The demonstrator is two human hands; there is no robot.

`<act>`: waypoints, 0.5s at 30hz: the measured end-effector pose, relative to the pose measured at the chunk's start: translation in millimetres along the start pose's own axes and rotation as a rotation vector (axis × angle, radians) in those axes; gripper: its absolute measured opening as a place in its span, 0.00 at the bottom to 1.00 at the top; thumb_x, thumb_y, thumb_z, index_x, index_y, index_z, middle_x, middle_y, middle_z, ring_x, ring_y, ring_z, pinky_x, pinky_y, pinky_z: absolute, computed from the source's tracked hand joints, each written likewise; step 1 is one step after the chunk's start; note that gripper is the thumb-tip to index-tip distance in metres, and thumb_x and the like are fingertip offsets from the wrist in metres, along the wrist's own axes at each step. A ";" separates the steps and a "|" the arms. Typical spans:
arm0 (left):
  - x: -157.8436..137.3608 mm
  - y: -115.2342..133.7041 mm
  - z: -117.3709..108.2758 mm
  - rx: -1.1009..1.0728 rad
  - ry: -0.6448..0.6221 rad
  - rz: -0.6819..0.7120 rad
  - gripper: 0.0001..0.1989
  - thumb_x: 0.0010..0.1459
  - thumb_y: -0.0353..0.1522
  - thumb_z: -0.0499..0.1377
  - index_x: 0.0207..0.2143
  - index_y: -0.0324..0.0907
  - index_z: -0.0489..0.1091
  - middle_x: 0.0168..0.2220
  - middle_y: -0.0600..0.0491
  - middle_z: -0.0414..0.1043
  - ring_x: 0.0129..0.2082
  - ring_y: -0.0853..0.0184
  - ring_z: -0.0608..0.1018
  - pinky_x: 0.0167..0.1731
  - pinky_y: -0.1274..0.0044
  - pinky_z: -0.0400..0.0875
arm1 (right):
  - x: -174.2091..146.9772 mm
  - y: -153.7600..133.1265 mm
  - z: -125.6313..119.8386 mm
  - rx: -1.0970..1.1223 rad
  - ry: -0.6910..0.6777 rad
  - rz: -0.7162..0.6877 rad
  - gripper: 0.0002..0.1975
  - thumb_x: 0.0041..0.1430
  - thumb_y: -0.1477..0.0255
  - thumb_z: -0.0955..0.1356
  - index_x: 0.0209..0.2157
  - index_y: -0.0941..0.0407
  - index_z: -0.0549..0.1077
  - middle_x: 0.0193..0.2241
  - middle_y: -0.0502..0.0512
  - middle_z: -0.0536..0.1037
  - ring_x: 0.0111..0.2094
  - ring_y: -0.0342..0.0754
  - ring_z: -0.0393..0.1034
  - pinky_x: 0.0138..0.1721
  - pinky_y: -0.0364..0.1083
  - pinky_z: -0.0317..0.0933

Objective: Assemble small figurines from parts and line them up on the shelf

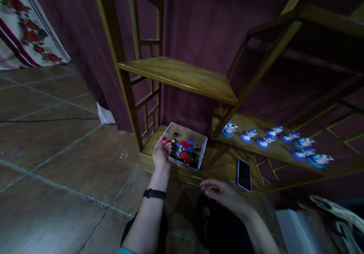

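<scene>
My left hand (162, 154), wearing a black wristband (154, 194), is at the left front edge of a shallow open cardboard box (202, 152). Its fingers are loosely bent and apart over the edge, near the small red, blue and black figurines (184, 155) heaped inside. Nothing shows in that hand. My right hand (220, 194) hangs in front of the shelf, right of the box, its fingers loosely curled with a gap at the thumb; I see nothing in it. The box rests on the lowest board (223, 163) of a wooden shelf unit.
A phone (244, 175) lies on the low board to the right. Several blue and purple figurines (265, 142) stand on a raised shelf at right. A wooden shelf (182, 75) juts out above the box. A dark cable (48, 120) crosses the tiled floor at left.
</scene>
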State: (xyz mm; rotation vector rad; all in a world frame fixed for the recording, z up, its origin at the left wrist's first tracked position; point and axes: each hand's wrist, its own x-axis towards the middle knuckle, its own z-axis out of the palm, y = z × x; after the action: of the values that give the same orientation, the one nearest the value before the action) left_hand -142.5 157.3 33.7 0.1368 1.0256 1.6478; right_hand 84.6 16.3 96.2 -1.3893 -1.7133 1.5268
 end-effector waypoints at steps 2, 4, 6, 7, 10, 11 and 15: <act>-0.3 3.4 1.4 -0.037 0.009 -0.012 0.08 0.51 0.29 0.53 0.33 0.34 0.67 0.25 0.49 0.71 0.21 0.75 0.73 0.19 0.85 0.63 | 24.9 23.9 13.5 0.012 0.044 -0.002 0.15 0.52 0.60 0.66 0.40 0.50 0.72 0.37 0.53 0.75 0.39 0.49 0.70 0.40 0.49 0.63; 0.2 5.9 7.5 -0.072 0.021 -0.051 0.07 0.52 0.28 0.53 0.33 0.35 0.67 0.25 0.50 0.71 0.21 0.75 0.73 0.19 0.85 0.64 | 48.4 39.6 18.8 0.018 0.113 -0.035 0.14 0.52 0.60 0.65 0.39 0.50 0.72 0.36 0.52 0.75 0.39 0.49 0.69 0.42 0.49 0.62; 2.3 7.2 17.2 -0.095 0.018 -0.115 0.06 0.52 0.27 0.53 0.33 0.36 0.66 0.24 0.51 0.70 0.21 0.75 0.73 0.20 0.85 0.64 | 70.3 49.8 19.3 0.005 0.189 -0.059 0.14 0.52 0.60 0.65 0.39 0.50 0.72 0.35 0.52 0.75 0.38 0.49 0.69 0.42 0.50 0.62; 4.0 7.6 22.4 -0.098 0.004 -0.147 0.05 0.52 0.27 0.53 0.33 0.36 0.66 0.25 0.51 0.70 0.21 0.75 0.73 0.21 0.85 0.65 | 80.5 53.4 18.9 -0.016 0.221 -0.065 0.13 0.52 0.60 0.65 0.38 0.50 0.72 0.34 0.52 0.76 0.38 0.50 0.69 0.42 0.50 0.62; 11.5 8.6 32.5 -0.129 -0.049 -0.137 0.06 0.51 0.26 0.54 0.34 0.36 0.66 0.26 0.51 0.71 0.22 0.75 0.73 0.22 0.85 0.66 | 106.0 59.4 16.9 -0.062 0.298 -0.084 0.12 0.52 0.62 0.64 0.37 0.50 0.73 0.33 0.51 0.76 0.37 0.50 0.70 0.42 0.50 0.62; 14.5 9.2 33.1 -0.138 -0.040 -0.140 0.06 0.51 0.25 0.54 0.34 0.36 0.66 0.26 0.52 0.70 0.22 0.76 0.73 0.21 0.85 0.66 | 112.6 60.1 16.3 -0.061 0.310 -0.090 0.12 0.53 0.62 0.64 0.37 0.50 0.73 0.33 0.51 0.76 0.37 0.50 0.70 0.42 0.50 0.62; 24.8 13.7 28.0 -0.135 0.054 -0.228 0.09 0.48 0.19 0.52 0.33 0.36 0.65 0.24 0.53 0.69 0.20 0.77 0.72 0.21 0.85 0.65 | 131.7 59.7 13.1 -0.057 0.349 -0.086 0.10 0.52 0.65 0.63 0.35 0.51 0.73 0.32 0.51 0.76 0.36 0.49 0.70 0.41 0.49 0.62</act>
State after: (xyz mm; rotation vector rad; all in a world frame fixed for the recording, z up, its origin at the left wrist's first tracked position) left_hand -145.5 193.5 50.0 -0.1113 0.9304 1.5132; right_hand 44.9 118.8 1.4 -1.4885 -1.5849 1.1192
